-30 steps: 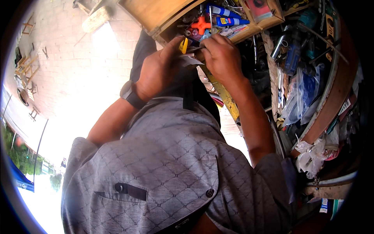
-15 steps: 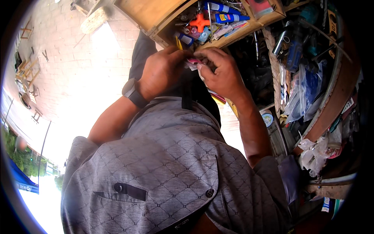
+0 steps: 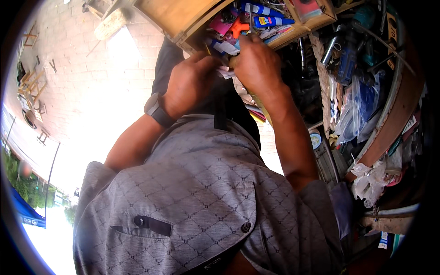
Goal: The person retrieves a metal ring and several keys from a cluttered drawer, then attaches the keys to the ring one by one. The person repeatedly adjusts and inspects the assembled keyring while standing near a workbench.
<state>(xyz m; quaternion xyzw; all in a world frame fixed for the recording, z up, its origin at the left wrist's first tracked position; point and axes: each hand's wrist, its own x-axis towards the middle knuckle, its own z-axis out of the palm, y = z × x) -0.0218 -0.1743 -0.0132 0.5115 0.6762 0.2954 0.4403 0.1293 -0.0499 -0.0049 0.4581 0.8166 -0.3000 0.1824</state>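
My left hand (image 3: 193, 75), with a dark watch on its wrist, is closed in a pinch on a small white paper-like piece (image 3: 226, 72) that pokes out beside its fingertips. My right hand (image 3: 257, 62) is over the near edge of an open wooden drawer (image 3: 195, 28), back of the hand up; its fingertips are mostly hidden among the contents. Around them lie an orange cross-shaped piece (image 3: 238, 28), blue tubes (image 3: 274, 21), a flat pink piece (image 3: 220, 24) and small packets.
Right of the drawer, a dark space holds a blue tool (image 3: 347, 68), a metal cylinder (image 3: 331, 49) and clear plastic bags (image 3: 357, 112). A crumpled white bag (image 3: 370, 181) hangs lower right. Brick paving (image 3: 133, 59) spreads to the left, with a log-like block (image 3: 111, 24) on it.
My right hand has left the small piece both hands held and moved up into the drawer. A flat pink piece now shows there. My left hand stays almost in place with the white piece.
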